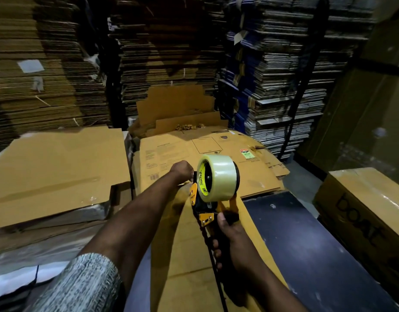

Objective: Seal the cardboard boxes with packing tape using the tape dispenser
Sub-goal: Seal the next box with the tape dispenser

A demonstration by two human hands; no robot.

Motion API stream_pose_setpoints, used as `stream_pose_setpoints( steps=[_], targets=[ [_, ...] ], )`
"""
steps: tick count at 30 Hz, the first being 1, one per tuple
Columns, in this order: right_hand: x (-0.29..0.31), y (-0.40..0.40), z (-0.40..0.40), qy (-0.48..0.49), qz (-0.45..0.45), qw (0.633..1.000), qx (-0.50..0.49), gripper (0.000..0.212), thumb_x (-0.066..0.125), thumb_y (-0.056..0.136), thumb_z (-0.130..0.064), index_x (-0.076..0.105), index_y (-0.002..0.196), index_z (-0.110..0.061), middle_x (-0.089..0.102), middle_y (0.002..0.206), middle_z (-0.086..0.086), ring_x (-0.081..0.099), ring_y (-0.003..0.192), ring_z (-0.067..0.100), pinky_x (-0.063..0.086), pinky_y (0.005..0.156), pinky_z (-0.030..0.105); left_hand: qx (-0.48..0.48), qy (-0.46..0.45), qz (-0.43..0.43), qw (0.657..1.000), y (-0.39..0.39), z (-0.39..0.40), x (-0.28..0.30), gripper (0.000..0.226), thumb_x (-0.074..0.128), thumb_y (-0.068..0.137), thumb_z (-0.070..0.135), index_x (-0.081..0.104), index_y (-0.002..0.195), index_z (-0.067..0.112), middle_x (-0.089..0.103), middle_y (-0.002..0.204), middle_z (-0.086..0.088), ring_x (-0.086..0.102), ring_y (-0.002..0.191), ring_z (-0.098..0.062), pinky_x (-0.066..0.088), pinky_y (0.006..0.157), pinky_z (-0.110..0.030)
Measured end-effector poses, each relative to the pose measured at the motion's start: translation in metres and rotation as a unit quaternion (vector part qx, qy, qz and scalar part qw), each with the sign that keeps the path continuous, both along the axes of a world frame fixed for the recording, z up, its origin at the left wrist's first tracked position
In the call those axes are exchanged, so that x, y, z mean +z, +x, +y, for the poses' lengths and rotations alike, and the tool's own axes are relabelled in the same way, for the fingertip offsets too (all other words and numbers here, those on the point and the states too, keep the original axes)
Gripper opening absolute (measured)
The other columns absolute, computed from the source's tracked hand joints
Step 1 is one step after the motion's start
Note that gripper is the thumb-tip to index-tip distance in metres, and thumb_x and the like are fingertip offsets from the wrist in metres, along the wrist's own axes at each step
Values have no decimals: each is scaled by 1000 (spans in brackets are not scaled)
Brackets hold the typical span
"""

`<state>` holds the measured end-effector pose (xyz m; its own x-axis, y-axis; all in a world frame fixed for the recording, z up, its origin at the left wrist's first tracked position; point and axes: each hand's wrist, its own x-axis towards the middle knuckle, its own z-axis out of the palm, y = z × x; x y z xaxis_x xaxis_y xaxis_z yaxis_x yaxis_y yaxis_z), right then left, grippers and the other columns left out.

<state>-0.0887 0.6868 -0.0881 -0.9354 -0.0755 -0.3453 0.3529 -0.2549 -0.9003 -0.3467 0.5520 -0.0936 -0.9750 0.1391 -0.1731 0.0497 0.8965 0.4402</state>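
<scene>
The right hand is wrapped tight around the handle of the yellow-and-black tape dispenser, which carries a nearly full roll of clear packing tape. The dispenser's front end sits at the far edge of a long, narrow cardboard box lying lengthwise in front of the person. The left hand reaches to that same far edge, just beside the dispenser's nose; its fingers are curled downward there, probably pinching the tape end or pressing it over the edge, though the fingertips are hidden and I cannot tell which.

As a judgement, this box is at the very start of its seal: the dispenser stands at the far end and the top face toward the person shows no clear strip of tape, so the whole pull along the centre seam looks left to do, plus the cut at the near end.

To the right, a box printed "boAt" has a glossy tape band along its top and looks already sealed. Flattened cardboard sheets lie to the left, and 1 printed sheet lies beyond the box.
</scene>
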Motion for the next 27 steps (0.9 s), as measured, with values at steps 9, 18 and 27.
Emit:
stream_pose_setpoints(
  steps=[9,18,27],
  targets=[
    [-4,-10,3,41,15,999,-4,43,48,96,-54,55,74,-17,48,64,3,42,50,15,34,50,29,36,48,-26,998,-4,6,-13,17,62,89,12,68,73,12,60,77,-8,53,76,-24,37,63,-27],
    [-7,-15,4,60,4,998,8,46,47,97,-56,54,90,-11,50,67,3,45,53,14,37,50,29,59,32,16,998,1,2,-24,37,58,94,34,58,115,3,61,113,-16,60,101,-33,41,69,-31],
    [-4,-17,3,104,16,994,28,52,48,96,-58,56,84,-8,47,70,11,44,52,17,37,50,29,-54,-5,90,994,19,-14,-31,23,48,87,23,67,86,11,70,98,-15,66,89,-35,54,74,-43]
  ],
)
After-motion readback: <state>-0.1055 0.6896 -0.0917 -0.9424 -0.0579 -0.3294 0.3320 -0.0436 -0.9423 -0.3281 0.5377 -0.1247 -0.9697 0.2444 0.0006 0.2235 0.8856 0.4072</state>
